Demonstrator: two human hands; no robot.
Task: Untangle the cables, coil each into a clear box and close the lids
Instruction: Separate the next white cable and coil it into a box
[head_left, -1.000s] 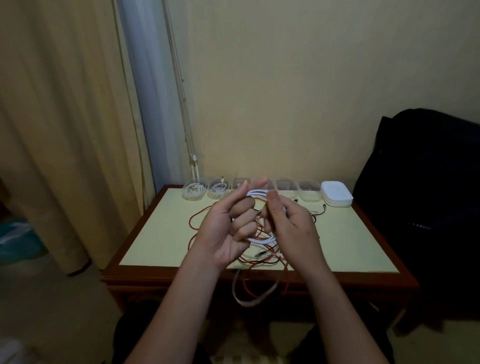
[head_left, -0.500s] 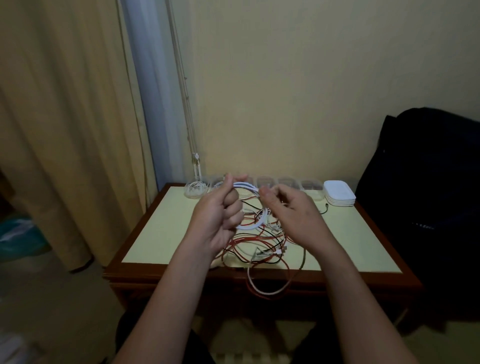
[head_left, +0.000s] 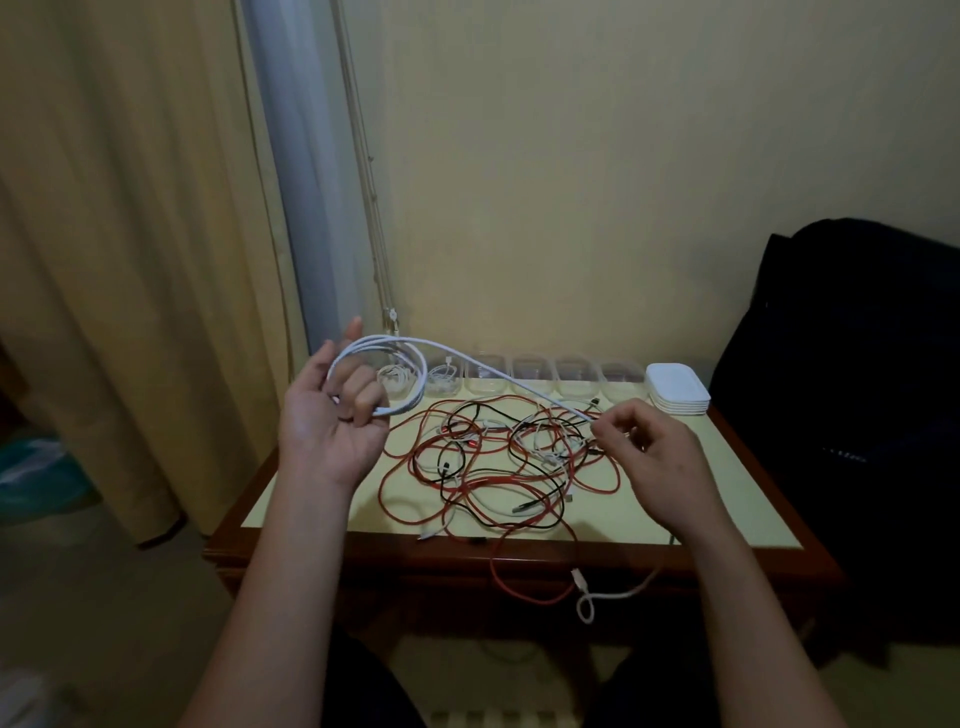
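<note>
My left hand (head_left: 332, 415) holds a coil of white cable (head_left: 410, 358) looped around its curled fingers, raised above the table's left side. From the coil a straight white strand (head_left: 519, 382) runs down to my right hand (head_left: 654, 452), which pinches it over the right part of the tangle. The tangle of red, black and white cables (head_left: 493, 462) lies spread on the table, with a red loop and a white end (head_left: 587, 597) hanging over the front edge. A row of clear boxes (head_left: 535, 374) stands at the back; the two leftmost boxes (head_left: 441, 376) hold white cables.
A stack of white lids (head_left: 678, 387) sits at the back right of the table (head_left: 311, 499). A dark bag (head_left: 852, 389) stands to the right, a curtain (head_left: 130, 260) to the left, and a wall rises close behind the boxes.
My hands have moved apart: the left went left with the white coil, the right went right and down, drawing the white strand out straight. The tangle now lies uncovered on the table.
</note>
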